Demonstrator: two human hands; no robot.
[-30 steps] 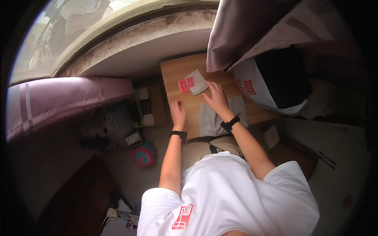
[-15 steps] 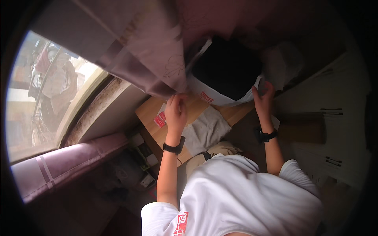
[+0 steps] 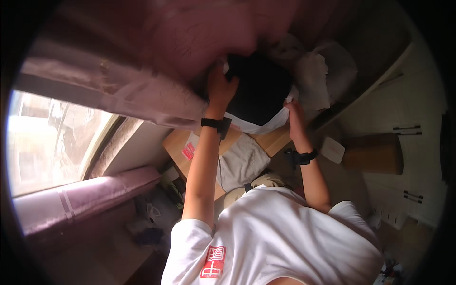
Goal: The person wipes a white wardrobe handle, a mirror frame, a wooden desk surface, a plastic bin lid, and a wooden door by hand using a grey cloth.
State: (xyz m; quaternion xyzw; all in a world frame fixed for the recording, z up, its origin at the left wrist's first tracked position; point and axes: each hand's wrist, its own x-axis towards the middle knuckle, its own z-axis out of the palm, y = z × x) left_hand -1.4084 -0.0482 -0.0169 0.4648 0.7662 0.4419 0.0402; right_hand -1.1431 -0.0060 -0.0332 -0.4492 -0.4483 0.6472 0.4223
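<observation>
In front of me is a squarish black piece (image 3: pixel 261 90) with a white cloth-like border (image 3: pixel 259 127) along its near and right edges. I cannot tell whether the white part is a bag or a garment. My left hand (image 3: pixel 221 91) grips the far left edge, its thumb lying over the black surface. At the right corner, the fingers of my right hand (image 3: pixel 295 116) pinch the white border. Black bands circle both wrists.
Below the piece stands a wooden table (image 3: pixel 278 141) with a grey cloth (image 3: pixel 244 159) and a red-and-white card (image 3: pixel 188 151). Pink curtains (image 3: pixel 137 95) hang close by on the left, beside a window (image 3: pixel 52 142). Clear plastic (image 3: pixel 339 71) lies at the far right, near white cabinets (image 3: pixel 413 161).
My left hand has moved away from the curtain's edge, up and forward onto the piece's left edge. The black piece and my right hand have shifted slightly left.
</observation>
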